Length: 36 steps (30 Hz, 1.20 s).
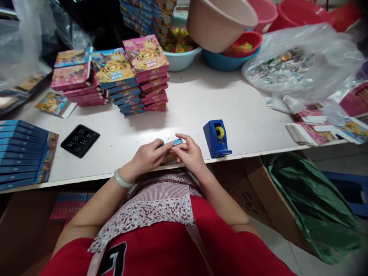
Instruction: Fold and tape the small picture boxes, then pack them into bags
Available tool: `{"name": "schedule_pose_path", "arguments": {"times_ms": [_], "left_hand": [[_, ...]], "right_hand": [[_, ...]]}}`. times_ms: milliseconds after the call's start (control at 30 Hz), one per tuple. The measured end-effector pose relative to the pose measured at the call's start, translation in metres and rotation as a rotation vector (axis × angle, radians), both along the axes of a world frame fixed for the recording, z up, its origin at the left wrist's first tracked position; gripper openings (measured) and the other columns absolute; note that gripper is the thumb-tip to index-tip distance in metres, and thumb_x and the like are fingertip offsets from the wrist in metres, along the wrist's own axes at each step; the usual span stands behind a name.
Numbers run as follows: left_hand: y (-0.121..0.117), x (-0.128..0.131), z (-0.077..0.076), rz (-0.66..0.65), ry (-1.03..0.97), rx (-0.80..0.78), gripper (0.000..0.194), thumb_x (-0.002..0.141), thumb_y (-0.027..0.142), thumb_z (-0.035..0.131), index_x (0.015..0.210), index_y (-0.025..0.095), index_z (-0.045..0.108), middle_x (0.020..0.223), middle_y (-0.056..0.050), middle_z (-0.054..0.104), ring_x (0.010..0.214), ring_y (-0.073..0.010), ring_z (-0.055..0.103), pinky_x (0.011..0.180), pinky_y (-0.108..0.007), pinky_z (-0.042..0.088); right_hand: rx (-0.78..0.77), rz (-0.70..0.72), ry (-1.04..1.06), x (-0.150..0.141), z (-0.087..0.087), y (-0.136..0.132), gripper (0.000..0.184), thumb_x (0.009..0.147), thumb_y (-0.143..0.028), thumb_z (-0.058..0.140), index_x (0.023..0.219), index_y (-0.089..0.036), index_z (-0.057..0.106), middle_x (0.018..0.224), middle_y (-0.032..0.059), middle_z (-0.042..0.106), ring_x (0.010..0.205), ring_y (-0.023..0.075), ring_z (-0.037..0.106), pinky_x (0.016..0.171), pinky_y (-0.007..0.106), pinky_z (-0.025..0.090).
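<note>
White tabletop stretches ahead of both hands, its front edge just beneath them. Left hand is closed on a small printed box; right hand bends its thumb and fingers about the other end, though how firmly I cannot tell. Since the box sits between the hands right by the edge, a loosened hold might drop it toward the apron, and uneven thumb pressure could crease its blue side. A careless outward swing of the right hand might knock the tape dispenser just beside it; reaching forward from the left hand could topple the uneven box stacks. Left of that hand lies a black tray. Beyond the right hand are basins and a clear plastic bag; below it, to the right, stands a carton with a green liner
</note>
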<state>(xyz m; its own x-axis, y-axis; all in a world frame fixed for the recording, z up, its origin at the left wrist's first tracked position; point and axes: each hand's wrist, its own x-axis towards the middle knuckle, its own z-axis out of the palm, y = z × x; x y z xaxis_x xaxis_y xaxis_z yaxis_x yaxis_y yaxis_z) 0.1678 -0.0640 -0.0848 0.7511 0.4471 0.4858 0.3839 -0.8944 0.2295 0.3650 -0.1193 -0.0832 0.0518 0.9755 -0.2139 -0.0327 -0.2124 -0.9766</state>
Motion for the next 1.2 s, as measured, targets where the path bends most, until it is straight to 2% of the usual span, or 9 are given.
{"name": "schedule_pose_path", "arguments": {"times_ms": [233, 300, 467, 633, 800, 900, 1000, 1100, 1200], "left_hand": [[0.010, 0.000, 0.000, -0.048, -0.276, -0.201, 0.024, 0.100, 0.020, 0.054, 0.123, 0.020, 0.062, 0.097, -0.008, 0.069, 0.084, -0.0159, 0.067, 0.069, -0.027, 0.057], [0.025, -0.015, 0.019, 0.027, -0.398, -0.314, 0.016, 0.099, 0.024, 0.057, 0.112, 0.019, 0.067, 0.096, -0.007, 0.071, 0.086, -0.0165, 0.068, 0.073, -0.028, 0.058], [0.112, -0.078, 0.098, 0.612, -0.789, -0.261, 0.013, 0.094, 0.029, 0.064, 0.098, 0.018, 0.069, 0.097, -0.004, 0.072, 0.092, -0.0166, 0.066, 0.083, -0.028, 0.053], [0.214, -0.095, 0.147, 0.695, -0.851, -0.504, 0.007, 0.089, 0.020, 0.063, 0.084, 0.015, 0.065, 0.077, 0.001, 0.064, 0.074, -0.0125, 0.059, 0.071, -0.026, 0.048], [0.244, -0.076, 0.139, 0.672, -0.798, -0.610, 0.007, 0.081, 0.023, 0.066, 0.077, 0.017, 0.064, 0.071, 0.000, 0.063, 0.074, -0.0159, 0.061, 0.071, -0.029, 0.053], [0.241, -0.072, 0.125, 0.655, -0.780, -0.643, 0.020, 0.084, 0.027, 0.063, 0.100, 0.016, 0.067, 0.107, -0.008, 0.070, 0.105, -0.0223, 0.065, 0.096, -0.035, 0.054], [0.242, -0.079, 0.111, 0.604, -0.768, -0.694, 0.041, 0.092, 0.038, 0.055, 0.129, 0.021, 0.059, 0.146, -0.011, 0.055, 0.142, -0.0268, 0.045, 0.120, -0.042, 0.037], [0.242, -0.096, 0.098, 0.602, -0.790, -0.625, 0.058, 0.095, 0.051, 0.053, 0.146, 0.024, 0.045, 0.162, -0.010, 0.036, 0.155, -0.0285, 0.025, 0.129, -0.047, 0.019], [0.226, -0.121, 0.087, 0.611, -0.829, -0.514, 0.063, 0.095, 0.060, 0.051, 0.148, 0.025, 0.043, 0.158, -0.012, 0.042, 0.149, -0.0307, 0.038, 0.126, -0.049, 0.028]], "right_hand": [[0.010, 0.137, -0.591, 0.009, 0.008, 0.016, 0.064, 0.086, -0.039, 0.066, 0.144, -0.016, 0.054, 0.060, -0.0007, 0.067, 0.063, 0.0216, 0.066, 0.064, 0.032, 0.049], [0.009, 0.212, -0.529, 0.015, 0.009, 0.020, 0.073, 0.084, -0.041, 0.064, 0.150, -0.015, 0.046, 0.061, -0.0013, 0.068, 0.058, 0.0199, 0.063, 0.060, 0.031, 0.048], [0.059, 0.257, -0.225, 0.023, 0.010, 0.034, 0.058, 0.082, -0.048, 0.064, 0.129, -0.016, 0.063, 0.071, 0.0025, 0.071, 0.055, 0.0154, 0.060, 0.056, 0.030, 0.051], [0.202, 0.063, -0.097, 0.016, 0.042, 0.074, 0.040, 0.078, -0.049, 0.071, 0.107, -0.021, 0.072, 0.092, 0.0073, 0.076, 0.070, 0.0163, 0.066, 0.061, 0.030, 0.055], [0.352, 0.029, -0.069, 0.015, 0.084, 0.119, 0.034, 0.080, -0.048, 0.072, 0.102, -0.022, 0.075, 0.089, 0.0057, 0.076, 0.070, 0.0154, 0.066, 0.061, 0.029, 0.055], [0.477, -0.019, -0.137, 0.017, 0.107, 0.166, 0.032, 0.081, -0.048, 0.070, 0.100, -0.022, 0.075, 0.087, 0.0047, 0.075, 0.071, 0.0159, 0.066, 0.062, 0.030, 0.055], [0.612, -0.034, -0.288, 0.017, 0.131, 0.240, 0.034, 0.084, -0.048, 0.066, 0.103, -0.022, 0.074, 0.094, 0.0063, 0.075, 0.080, 0.0198, 0.068, 0.073, 0.035, 0.058], [0.713, -0.035, -0.584, 0.016, 0.156, 0.329, 0.031, 0.085, -0.039, 0.063, 0.106, -0.019, 0.073, 0.108, 0.0103, 0.074, 0.097, 0.0258, 0.069, 0.093, 0.044, 0.055], [0.769, -0.121, -0.908, 0.014, 0.179, 0.409, 0.031, 0.086, -0.028, 0.061, 0.113, -0.015, 0.072, 0.121, 0.0160, 0.070, 0.114, 0.0314, 0.062, 0.107, 0.050, 0.046]]}}
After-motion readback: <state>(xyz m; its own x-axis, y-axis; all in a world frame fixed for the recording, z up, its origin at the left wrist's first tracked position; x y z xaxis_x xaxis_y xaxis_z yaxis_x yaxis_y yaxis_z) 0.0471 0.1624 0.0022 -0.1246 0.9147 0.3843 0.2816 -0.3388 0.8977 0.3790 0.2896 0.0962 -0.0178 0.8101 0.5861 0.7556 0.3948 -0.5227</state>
